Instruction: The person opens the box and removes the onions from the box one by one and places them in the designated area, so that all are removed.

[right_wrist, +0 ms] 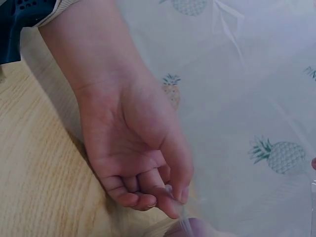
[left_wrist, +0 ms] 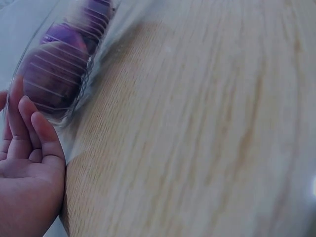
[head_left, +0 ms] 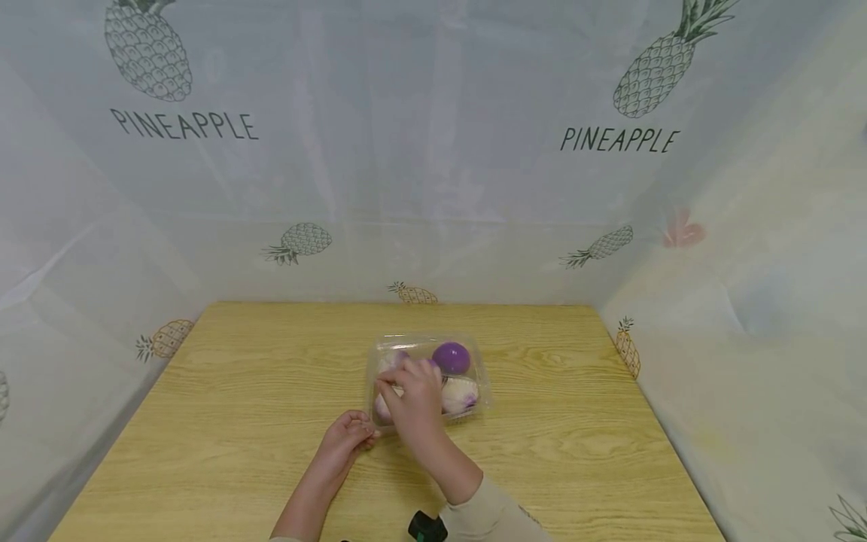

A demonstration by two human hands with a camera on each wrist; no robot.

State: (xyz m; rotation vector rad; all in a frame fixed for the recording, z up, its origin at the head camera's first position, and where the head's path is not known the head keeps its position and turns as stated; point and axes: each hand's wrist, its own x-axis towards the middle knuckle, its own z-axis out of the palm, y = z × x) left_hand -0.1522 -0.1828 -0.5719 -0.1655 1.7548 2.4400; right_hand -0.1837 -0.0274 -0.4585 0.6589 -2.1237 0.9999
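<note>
A clear plastic box (head_left: 482,376) with ribbed sides holds several round purple and white pieces. One is a glossy purple ball (head_left: 451,358); another is a white and purple piece (head_left: 460,394). At the box's near left corner is my left hand (head_left: 347,440). Its thumb and index fingertip lie on either side of the rim, the other fingers slightly bent, as the left wrist view shows. Reaching over the box, my right hand (head_left: 416,399) hides part of the contents. In the right wrist view, thumb and index finger (right_wrist: 181,192) pinch a thin clear plastic edge (right_wrist: 185,224).
The box stands on a wood-grain table (head_left: 562,421). White sheeting (head_left: 433,173) printed with pineapples hangs behind the table and along both sides. A black device (head_left: 427,525) is on the right wrist by the beige sleeve (head_left: 497,516).
</note>
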